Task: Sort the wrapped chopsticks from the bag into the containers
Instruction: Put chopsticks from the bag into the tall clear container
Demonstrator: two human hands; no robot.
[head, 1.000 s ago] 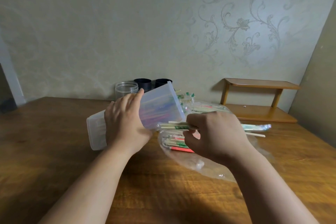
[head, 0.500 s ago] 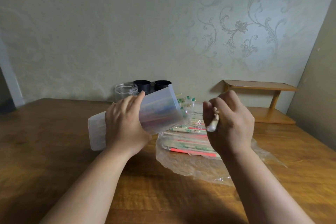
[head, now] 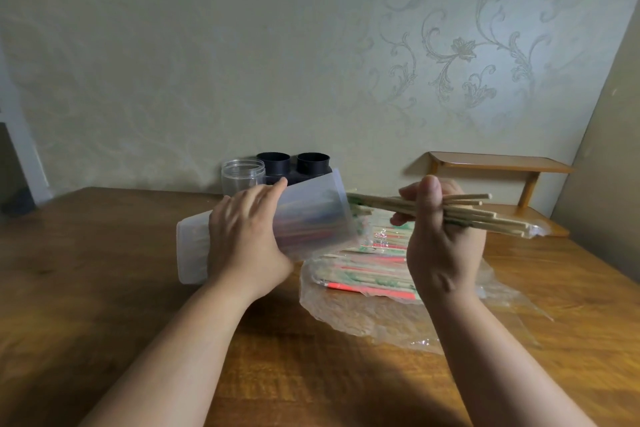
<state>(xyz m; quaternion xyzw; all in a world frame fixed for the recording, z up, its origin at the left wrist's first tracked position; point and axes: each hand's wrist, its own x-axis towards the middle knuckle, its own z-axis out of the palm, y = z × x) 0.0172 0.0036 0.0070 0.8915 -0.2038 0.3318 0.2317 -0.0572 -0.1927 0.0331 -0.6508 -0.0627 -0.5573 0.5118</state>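
Head view. Step in hand: loading a batch into a container.

- My right hand gripped a bundle of wrapped chopsticks, fingers and thumb curled round its middle. It was held clear of the worktop, roughly level, left ends aimed at the tub.
- Those ends sat at the tub's mouth. Couldn't tell whether they were just inside the rim or just short of it.
- My left hand clasped the tub from above, fingers wrapped over its wall. The tub was tipped on its side, mouth facing right toward the bundle. Couldn't tell if its base touched the worktop.
- Coloured wrappers showed through the tub wall, so it was part filled.
- A pile of wrapped chopsticks lay in the open bag, flat on the worktop below my right hand. My read: plenty left to sort.
- The jar and two black cups stood upright behind the tub, by the wall. The jar looked empty; the cups' insides were hidden.

Next move, as I judged it: slide the bundle in lengthwise, hold the tub angle steady, and keep the sticks parallel so no end catches the rim. Loosen the right grip only once most of the length is inside.
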